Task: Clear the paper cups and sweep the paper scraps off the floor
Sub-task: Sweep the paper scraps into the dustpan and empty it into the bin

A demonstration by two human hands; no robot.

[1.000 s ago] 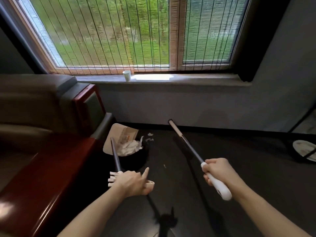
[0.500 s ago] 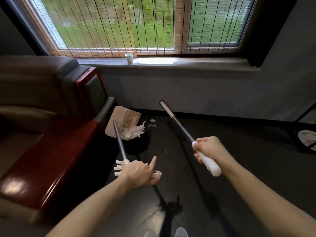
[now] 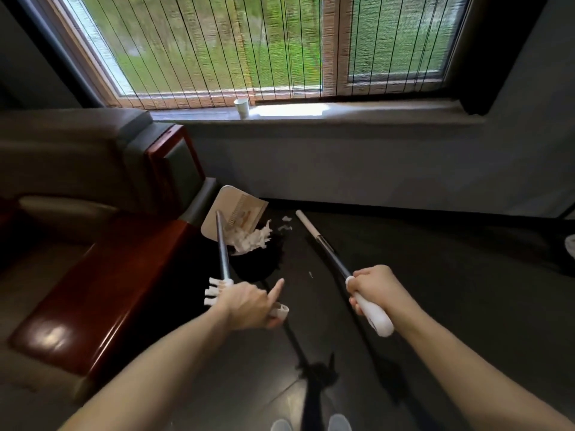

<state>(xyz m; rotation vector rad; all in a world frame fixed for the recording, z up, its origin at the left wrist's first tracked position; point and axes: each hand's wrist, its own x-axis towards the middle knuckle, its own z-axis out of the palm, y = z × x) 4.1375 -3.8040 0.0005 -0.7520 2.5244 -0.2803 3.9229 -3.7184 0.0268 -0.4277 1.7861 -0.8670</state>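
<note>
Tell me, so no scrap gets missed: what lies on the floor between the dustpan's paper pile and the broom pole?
Head view: two small white paper scraps lie on the floor between the paper pile and the broom pole.

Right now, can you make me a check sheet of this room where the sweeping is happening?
Surface: dark floor.
Job's things: paper scraps heaped at the dustpan mouth; loose bits just beside them; paper cup upright on the windowsill.
Clutter: nothing seen.
Hands: left hand grips the dustpan handle, forefinger sticking out; right hand grips the broom pole.
Cables: nothing seen.
Surroundings: sofa with a red wooden arm at left; window blind above.
</note>
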